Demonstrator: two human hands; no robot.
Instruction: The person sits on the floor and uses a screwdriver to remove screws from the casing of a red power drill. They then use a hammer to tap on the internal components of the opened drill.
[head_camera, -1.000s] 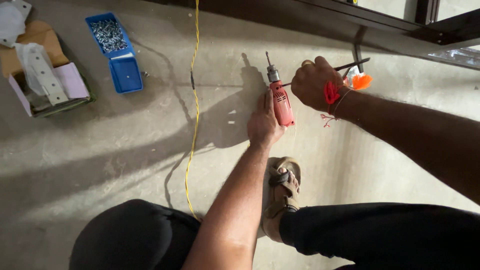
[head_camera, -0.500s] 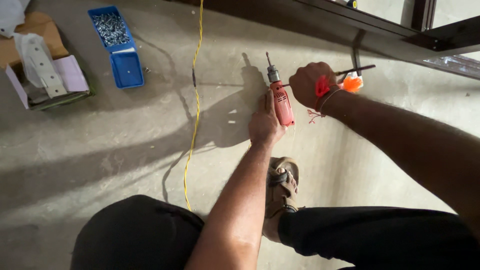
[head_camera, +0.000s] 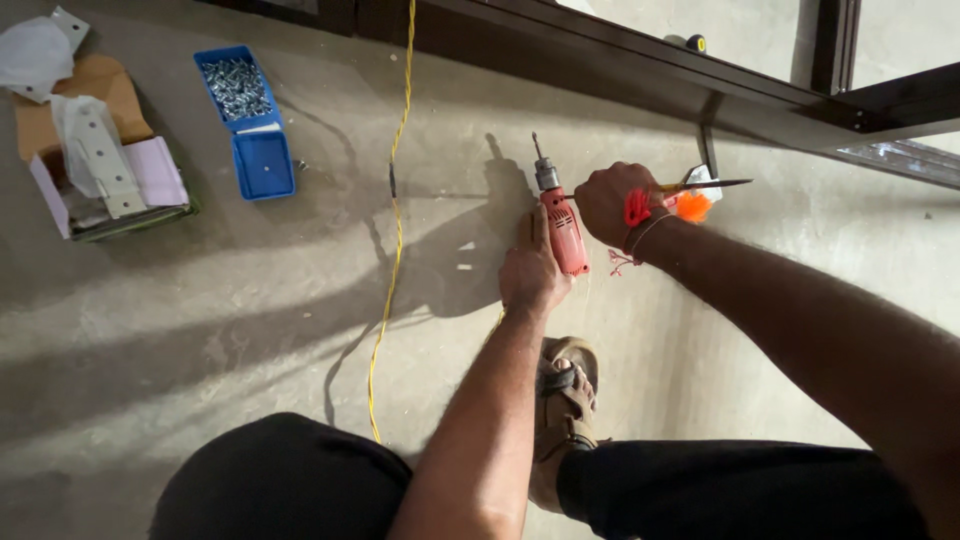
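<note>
At the centre of the frame the red electric drill with a metal chuck and bit (head_camera: 560, 222) lies on the grey concrete floor (head_camera: 250, 300), its long axis running up the frame, bit toward the dark metal frame rail (head_camera: 620, 60) at the top. The left hand (head_camera: 530, 270) wraps the drill's lower body from the left, closed on it. The right hand (head_camera: 612, 203), just right of the chuck, is clenched around a thin dark key-like tool (head_camera: 705, 185) pointing right. A yellow cord (head_camera: 392, 210) runs down left of them; a blue plastic box of screws (head_camera: 245, 110) sits upper left
</note>
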